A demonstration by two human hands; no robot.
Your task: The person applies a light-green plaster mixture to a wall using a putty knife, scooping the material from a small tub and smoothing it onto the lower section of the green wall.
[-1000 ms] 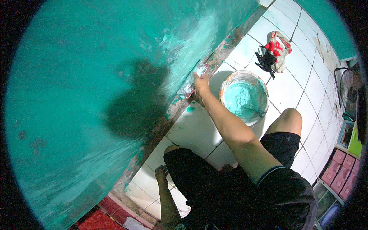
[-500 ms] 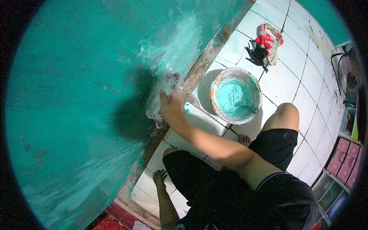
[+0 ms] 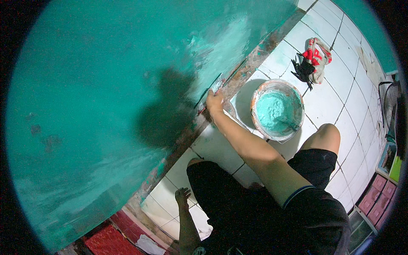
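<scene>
My right hand [image 3: 214, 101] is closed around a flat-bladed plastering trowel [image 3: 205, 95], its long thin edge against the lower part of the turquoise wall [image 3: 106, 85]. Pale putty shows on the tool, and a lighter smeared patch [image 3: 231, 40] spreads over the wall just beyond it. The hand hides the trowel's handle. To the right of that hand, a round bucket [image 3: 255, 106] with a smeared rim stands on the floor, holding light turquoise putty [image 3: 276, 111]. Down by my left knee, my left hand [image 3: 182, 195] hangs over the tiles with its fingers apart and nothing in it.
A rough, bare strip [image 3: 238, 83] runs along the wall's foot, meeting white floor tiles [image 3: 335, 95]. Beyond the bucket lies a crumpled white-and-red bag [image 3: 318, 63] with a black bundle [image 3: 302, 70]. Pink drawers [image 3: 376, 197] and a fan [image 3: 390, 102] stand at the right.
My right hand has moved a little farther along the wall's foot, and the trowel has turned so its edge shows. The whole view has shifted. My left hand stays by the knee.
</scene>
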